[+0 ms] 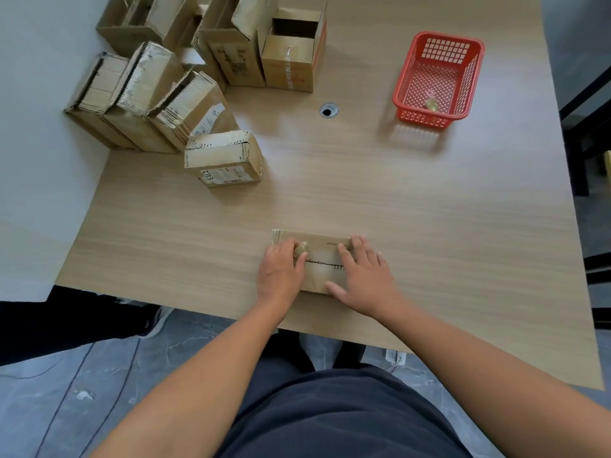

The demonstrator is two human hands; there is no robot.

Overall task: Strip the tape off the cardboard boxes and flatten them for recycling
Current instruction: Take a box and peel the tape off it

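Wooden table: light grain top, occupying most of the view.

Stock of cardboard boxes: grouped at the far left corner of the table. Several stand on end with ragged open flaps. One open-topped box stands at the right end of the group.

Red plastic basket: far right of the table, well apart from the boxes. A small pale scrap lies in its near end; what it is cannot be told.

Labelled box: closed, standing alone just in front of the group.

Box in work: lying low near the front edge of the table, directly before the person, with a dark seam line across its top face.

Right hand: palm down on the right part of this box, fingers straight and spread, gripping nothing.

Left hand: on the left part of the box, thumb and fingers curled round a crumpled wad of tape.

Cable grommet: set in the table between the boxes and the basket.
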